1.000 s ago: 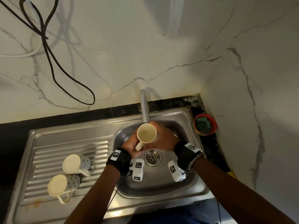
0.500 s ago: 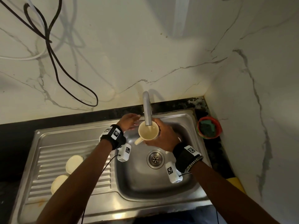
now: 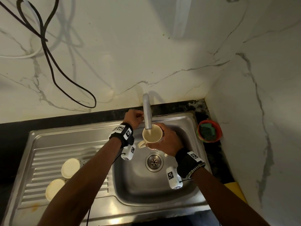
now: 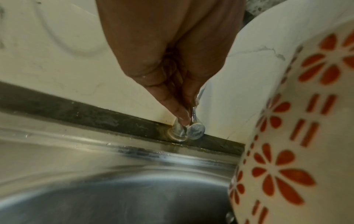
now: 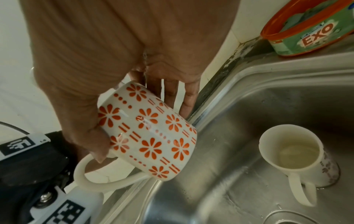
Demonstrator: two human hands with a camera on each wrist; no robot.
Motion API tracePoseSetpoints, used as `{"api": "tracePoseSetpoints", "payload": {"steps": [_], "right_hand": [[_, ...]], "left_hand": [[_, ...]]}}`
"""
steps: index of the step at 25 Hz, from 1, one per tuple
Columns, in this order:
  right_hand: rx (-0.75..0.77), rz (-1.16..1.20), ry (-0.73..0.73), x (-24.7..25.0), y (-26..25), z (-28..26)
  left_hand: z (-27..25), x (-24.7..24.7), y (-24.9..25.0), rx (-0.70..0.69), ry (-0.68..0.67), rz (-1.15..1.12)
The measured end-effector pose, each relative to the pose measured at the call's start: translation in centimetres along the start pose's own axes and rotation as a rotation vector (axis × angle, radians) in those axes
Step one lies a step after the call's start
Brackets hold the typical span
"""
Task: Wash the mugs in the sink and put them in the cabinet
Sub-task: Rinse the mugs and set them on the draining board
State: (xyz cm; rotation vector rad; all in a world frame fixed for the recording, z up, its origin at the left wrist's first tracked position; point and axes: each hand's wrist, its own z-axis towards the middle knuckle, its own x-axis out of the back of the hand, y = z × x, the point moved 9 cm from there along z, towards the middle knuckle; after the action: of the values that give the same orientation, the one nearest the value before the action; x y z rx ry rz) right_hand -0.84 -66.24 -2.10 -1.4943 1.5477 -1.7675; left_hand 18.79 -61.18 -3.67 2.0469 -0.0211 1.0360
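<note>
A cream mug with orange flowers [image 3: 151, 135] [image 5: 149, 133] hangs under the faucet spout [image 3: 147, 115], over the basin. My right hand [image 3: 157, 141] [image 5: 140, 131] grips its body, thumb near the handle. A pale streak below the spout looks like water falling into the mug. My left hand [image 3: 141, 117] [image 4: 184, 119] pinches the small metal tap handle [image 4: 195, 130] at the back rim of the sink [image 3: 187, 119]. A second cream mug [image 5: 293, 154] lies tilted in the basin. Two more mugs [image 3: 70, 168] [image 3: 55, 189] lie on the drainboard, partly hidden by my left forearm.
A red-rimmed green soap tub [image 3: 209, 131] [image 5: 310, 30] with a scrub pad stands on the dark counter right of the sink, in the wall corner. Black and white cables [image 3: 53, 67] hang on the marble wall at the upper left. The drain [image 3: 154, 161] sits mid-basin.
My left hand let go of the mug and moved up and back to the tap handle. My right hand shifted the mug further under the spout.
</note>
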Motion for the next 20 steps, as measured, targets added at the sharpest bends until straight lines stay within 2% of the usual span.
{"api": "tracePoseSetpoints", "payload": {"steps": [2, 6, 8, 10, 12, 14, 16, 18, 20], "right_hand": [[0.002, -0.028, -0.014, -0.3, -0.1, 0.1], [0.011, -0.14, -0.084, -1.2, -0.3, -0.3], [-0.054, -0.106, -0.099, -1.2, 1.3, -0.9], [-0.219, 0.067, -0.159, -1.8, 3.2, -2.1], [-0.386, 0.193, -0.234, -2.8, 4.7, -3.8], [-0.57, 0.34, -0.279, -4.2, 6.0, -5.9], [-0.759, 0.593, -0.3, -6.5, 6.7, -8.0], [-0.895, 0.86, -0.286, -8.6, 6.5, -9.3], [-0.945, 0.984, -0.252, -10.5, 6.1, -9.5]], "left_hand": [[0.0, 0.2, 0.5, -0.032, -0.009, 0.047], [-0.4, 0.0, -0.1, -0.003, -0.033, 0.004], [-1.3, -1.3, -0.7, 0.031, -0.086, -0.028], [-3.7, -3.5, -2.5, 0.107, -0.191, -0.125], [-7.8, -5.6, -4.1, 0.212, -0.276, -0.366], [-12.1, -6.7, -5.6, 0.34, -0.267, -0.59], [-16.0, -7.5, -6.6, 0.424, -0.275, -0.685], [-18.7, -8.8, -6.8, 0.414, -0.331, -0.71], [-20.1, -9.0, -7.1, 0.312, -0.304, -0.588]]}}
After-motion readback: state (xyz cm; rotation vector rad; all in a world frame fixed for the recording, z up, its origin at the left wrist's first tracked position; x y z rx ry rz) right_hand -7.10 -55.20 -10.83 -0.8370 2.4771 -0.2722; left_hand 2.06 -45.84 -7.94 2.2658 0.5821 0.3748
